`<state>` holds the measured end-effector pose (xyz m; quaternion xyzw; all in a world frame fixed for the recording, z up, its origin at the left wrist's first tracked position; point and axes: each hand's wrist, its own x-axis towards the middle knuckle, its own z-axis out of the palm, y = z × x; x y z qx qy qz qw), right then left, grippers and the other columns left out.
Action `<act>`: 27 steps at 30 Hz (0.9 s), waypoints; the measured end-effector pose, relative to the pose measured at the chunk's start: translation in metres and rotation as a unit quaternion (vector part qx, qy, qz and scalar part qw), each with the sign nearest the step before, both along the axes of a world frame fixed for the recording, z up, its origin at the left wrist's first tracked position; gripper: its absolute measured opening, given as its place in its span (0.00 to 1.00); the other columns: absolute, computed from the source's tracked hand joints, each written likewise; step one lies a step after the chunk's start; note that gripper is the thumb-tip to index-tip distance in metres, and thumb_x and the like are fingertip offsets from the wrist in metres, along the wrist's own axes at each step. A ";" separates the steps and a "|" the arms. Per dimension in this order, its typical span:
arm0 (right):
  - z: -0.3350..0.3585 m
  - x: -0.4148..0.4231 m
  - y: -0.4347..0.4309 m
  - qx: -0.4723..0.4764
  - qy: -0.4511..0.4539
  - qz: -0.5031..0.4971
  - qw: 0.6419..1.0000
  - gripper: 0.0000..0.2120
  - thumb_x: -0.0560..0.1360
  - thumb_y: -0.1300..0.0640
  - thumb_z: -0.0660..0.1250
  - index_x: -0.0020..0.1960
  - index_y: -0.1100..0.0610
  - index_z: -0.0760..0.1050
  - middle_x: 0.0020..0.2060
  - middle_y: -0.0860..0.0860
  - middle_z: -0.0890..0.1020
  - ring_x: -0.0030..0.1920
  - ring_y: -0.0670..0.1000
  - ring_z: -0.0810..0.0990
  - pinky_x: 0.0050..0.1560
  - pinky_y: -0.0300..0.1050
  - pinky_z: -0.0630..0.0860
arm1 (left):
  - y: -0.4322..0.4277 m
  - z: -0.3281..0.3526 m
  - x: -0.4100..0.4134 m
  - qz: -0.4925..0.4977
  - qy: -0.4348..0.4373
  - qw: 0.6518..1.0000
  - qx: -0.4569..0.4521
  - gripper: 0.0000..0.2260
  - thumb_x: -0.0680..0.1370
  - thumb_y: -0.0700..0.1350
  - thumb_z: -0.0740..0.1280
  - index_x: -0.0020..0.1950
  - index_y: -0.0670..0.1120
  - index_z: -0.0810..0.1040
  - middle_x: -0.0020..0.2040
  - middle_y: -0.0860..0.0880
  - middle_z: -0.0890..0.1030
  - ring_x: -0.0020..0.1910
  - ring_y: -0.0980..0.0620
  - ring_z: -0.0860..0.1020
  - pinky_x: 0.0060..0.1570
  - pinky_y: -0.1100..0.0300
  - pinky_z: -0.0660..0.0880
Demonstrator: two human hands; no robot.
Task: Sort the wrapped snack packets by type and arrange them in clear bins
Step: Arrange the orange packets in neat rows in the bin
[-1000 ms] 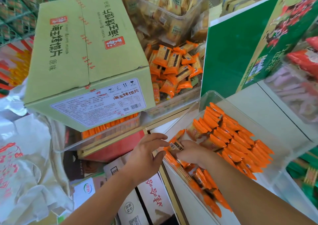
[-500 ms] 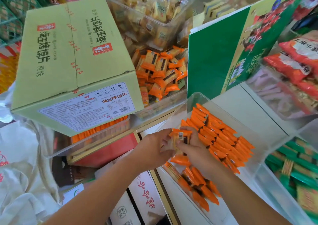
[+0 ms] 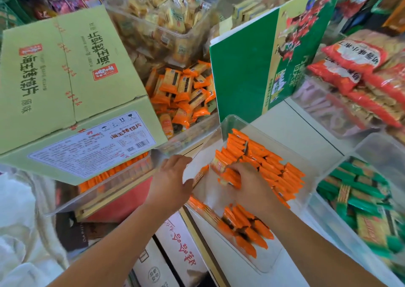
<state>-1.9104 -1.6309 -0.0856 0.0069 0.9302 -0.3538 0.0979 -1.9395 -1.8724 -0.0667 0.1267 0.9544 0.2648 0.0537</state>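
A clear bin [image 3: 235, 122] stands in front of me with orange snack packets [image 3: 271, 166] packed upright in rows at its far end and a smaller group [image 3: 243, 223] at its near end. My right hand [image 3: 249, 186] is inside the bin, fingers curled round a few orange packets [image 3: 228, 175] at the near edge of the far rows. My left hand [image 3: 171, 183] rests on the bin's left wall, thumb inside, fingers spread on the outside. One orange packet [image 3: 200, 173] leans against that wall.
A green cardboard carton [image 3: 72, 85] sits on a clear bin at left. Behind are bins of orange-wrapped [image 3: 186, 93] and yellow-wrapped snacks [image 3: 166, 17]. A green display board [image 3: 263, 63] stands upright behind my bin. Green packets [image 3: 361, 201] fill a bin at right.
My right hand has carried the orange packets from between both hands over to the far rows. My left hand has let go and moved onto the bin's left wall.
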 end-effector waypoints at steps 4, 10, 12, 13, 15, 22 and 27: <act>-0.020 0.006 -0.005 0.222 0.057 -0.002 0.973 0.18 0.73 0.44 0.74 0.60 0.49 0.78 0.55 0.48 0.78 0.60 0.53 0.75 0.59 0.50 0.75 | -0.013 -0.013 0.018 0.028 -0.109 0.993 0.025 0.28 0.82 0.43 0.67 0.81 0.51 0.65 0.72 0.53 0.75 0.66 0.52 0.78 0.59 0.57 0.77; -0.024 0.004 -0.003 0.303 0.085 -0.036 0.949 0.25 0.66 0.47 0.79 0.59 0.51 0.75 0.54 0.52 0.74 0.57 0.57 0.73 0.57 0.53 0.73 | -0.018 -0.019 0.014 0.042 -0.134 0.988 0.071 0.30 0.81 0.33 0.58 0.79 0.57 0.65 0.69 0.59 0.78 0.64 0.64 0.76 0.57 0.76 0.69; -0.019 0.006 -0.010 0.304 0.091 -0.049 0.947 0.26 0.64 0.47 0.80 0.58 0.51 0.76 0.54 0.52 0.73 0.56 0.57 0.73 0.57 0.54 0.72 | -0.019 -0.021 0.013 0.043 -0.129 0.988 0.076 0.31 0.81 0.32 0.57 0.79 0.60 0.66 0.68 0.59 0.78 0.64 0.65 0.77 0.59 0.71 0.74; -0.018 0.006 -0.016 0.292 0.115 -0.040 0.949 0.25 0.65 0.47 0.80 0.58 0.51 0.76 0.54 0.52 0.73 0.56 0.57 0.72 0.56 0.54 0.73 | -0.021 -0.023 0.013 0.043 -0.130 0.987 0.081 0.31 0.81 0.33 0.56 0.78 0.61 0.66 0.68 0.59 0.79 0.64 0.64 0.77 0.61 0.66 0.76; -0.007 0.006 -0.039 0.177 0.111 0.010 0.978 0.22 0.70 0.46 0.77 0.61 0.51 0.76 0.56 0.50 0.74 0.58 0.53 0.73 0.57 0.51 0.74 | -0.025 -0.025 0.012 0.038 -0.131 0.987 0.087 0.31 0.82 0.34 0.56 0.78 0.64 0.65 0.68 0.59 0.79 0.65 0.61 0.77 0.60 0.62 0.77; -0.021 -0.015 -0.090 -0.142 -0.285 0.010 0.948 0.21 0.75 0.40 0.72 0.63 0.48 0.76 0.56 0.43 0.81 0.58 0.46 0.80 0.56 0.42 0.78 | -0.032 -0.007 0.022 -0.057 -0.048 0.996 0.047 0.25 0.81 0.36 0.65 0.79 0.48 0.69 0.79 0.53 0.68 0.77 0.54 0.66 0.70 0.67 0.62; -0.029 -0.017 -0.078 -0.062 -0.200 0.061 0.976 0.10 0.83 0.51 0.63 0.64 0.45 0.74 0.53 0.47 0.82 0.52 0.48 0.81 0.54 0.47 0.80 | -0.045 0.003 0.022 -0.063 -0.042 0.996 0.035 0.20 0.80 0.37 0.66 0.71 0.49 0.78 0.72 0.54 0.76 0.71 0.53 0.74 0.66 0.67 0.67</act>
